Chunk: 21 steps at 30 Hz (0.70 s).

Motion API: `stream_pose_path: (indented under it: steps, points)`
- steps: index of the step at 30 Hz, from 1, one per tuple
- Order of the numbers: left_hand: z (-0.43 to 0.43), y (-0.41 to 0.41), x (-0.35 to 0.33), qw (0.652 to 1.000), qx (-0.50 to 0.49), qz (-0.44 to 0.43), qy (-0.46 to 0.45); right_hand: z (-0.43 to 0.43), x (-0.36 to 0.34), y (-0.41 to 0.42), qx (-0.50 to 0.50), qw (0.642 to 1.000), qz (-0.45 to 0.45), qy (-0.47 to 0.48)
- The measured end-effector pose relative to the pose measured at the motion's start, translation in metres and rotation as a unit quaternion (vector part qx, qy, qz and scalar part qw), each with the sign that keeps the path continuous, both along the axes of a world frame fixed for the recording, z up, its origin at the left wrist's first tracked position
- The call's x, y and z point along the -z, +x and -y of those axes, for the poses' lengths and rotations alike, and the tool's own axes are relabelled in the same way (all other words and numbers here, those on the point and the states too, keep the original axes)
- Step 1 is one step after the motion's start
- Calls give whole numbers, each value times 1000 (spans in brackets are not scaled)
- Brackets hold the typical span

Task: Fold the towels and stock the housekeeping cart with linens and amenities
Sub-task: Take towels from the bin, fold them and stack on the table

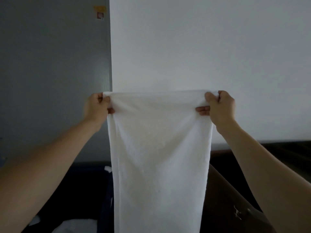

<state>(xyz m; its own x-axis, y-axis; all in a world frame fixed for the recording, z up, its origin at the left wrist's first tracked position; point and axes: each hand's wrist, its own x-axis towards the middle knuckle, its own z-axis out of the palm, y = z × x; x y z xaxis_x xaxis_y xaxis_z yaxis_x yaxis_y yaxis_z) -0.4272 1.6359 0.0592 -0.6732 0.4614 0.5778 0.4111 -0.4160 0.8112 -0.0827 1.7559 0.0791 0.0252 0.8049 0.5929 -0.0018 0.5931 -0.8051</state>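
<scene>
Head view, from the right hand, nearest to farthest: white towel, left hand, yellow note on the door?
1. white towel: gripped by the right hand.
2. left hand: towel's other top corner.
3. yellow note: high on the gray door, far left.

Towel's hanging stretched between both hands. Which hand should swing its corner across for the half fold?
Close call, slightly right. The left hand and right hand pinch top corners of the towel at equal height, but more cloth seems bunched inside the right fist, so its hold looks firmer for carrying across.
</scene>
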Motion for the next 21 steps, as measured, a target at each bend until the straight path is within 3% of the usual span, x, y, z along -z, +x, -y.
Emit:
stream_pose_path:
  steps: [6,14,21]
  points:
    - [-42,-11,21,996,-54,17,-69,-40,20,-17,-35,998,24,-48]
    - [-71,2,-66,996,-68,-13,58,-82,-35,-30,-46,997,-52,33]
    - [-40,6,-93,992,-86,-44,88,-66,-64,-21,-54,993,-70,74]
